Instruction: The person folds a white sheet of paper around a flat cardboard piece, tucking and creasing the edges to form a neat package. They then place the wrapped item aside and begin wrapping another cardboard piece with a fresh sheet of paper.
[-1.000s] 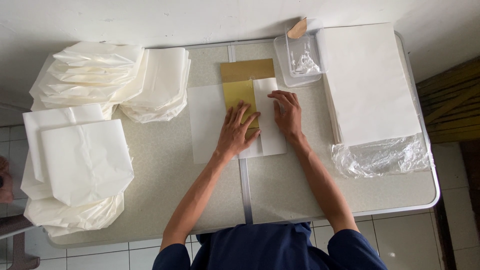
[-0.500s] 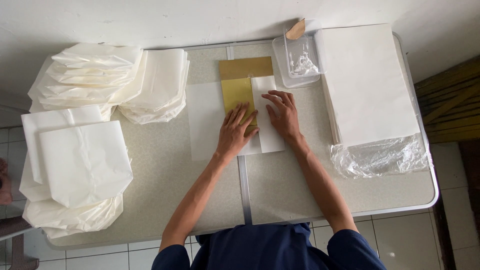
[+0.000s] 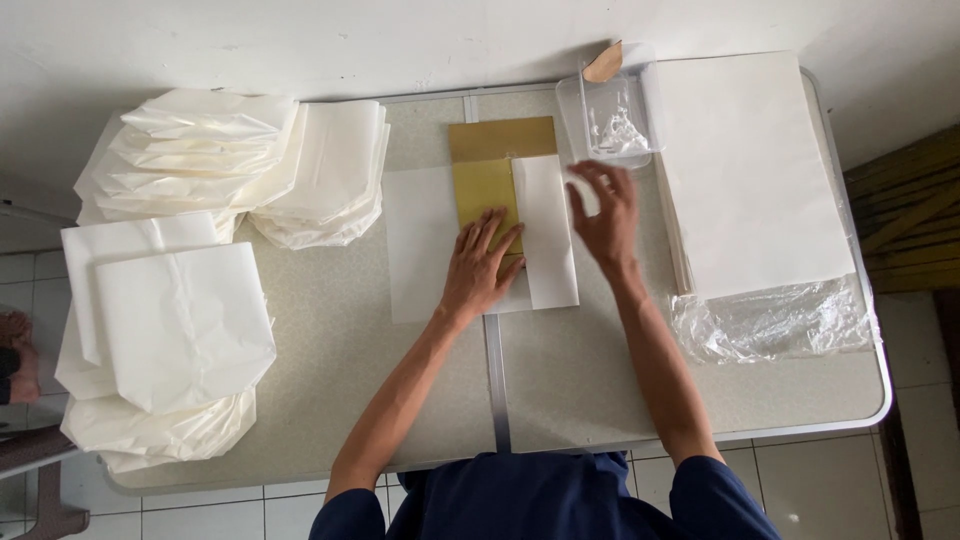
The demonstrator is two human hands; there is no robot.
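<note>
From the near edge of the table point(image 3: 700, 420) I see my 2 forearms reaching up the middle, over the seam that splits the top. My left hand point(image 3: 480, 268) lies flat, fingers together and stretched, pressing down on the yellow-brown card template point(image 3: 487, 150) where the white paper sheet point(image 3: 420, 245) wraps it. The sheet sits at the table's centre, its right flap point(image 3: 545, 230) already folded over the card, its left part lying flat on the top. My right hand point(image 3: 605, 215) hovers just beside that flap, fingers spread apart and holding nothing, apparently clear of the paper.

I judge the step in hand to be folding the sheet around the template, with 1 side turned in and the other not yet. The next move, as I read it, calls for keeping the left palm firm so the card does not slide, and for the free hand either to fetch glue or to bring over the remaining side.

Toward the far edge stands a clear plastic tub point(image 3: 612, 120) with a small wooden spatula point(image 3: 604, 64) leaning in it. At the right end lies a tall stack of flat white sheets point(image 3: 750, 170) on crumpled clear wrap point(image 3: 775, 320). At the left end, 2 heaps of finished white paper bags point(image 3: 180, 320) spread from near corner to far corner.
</note>
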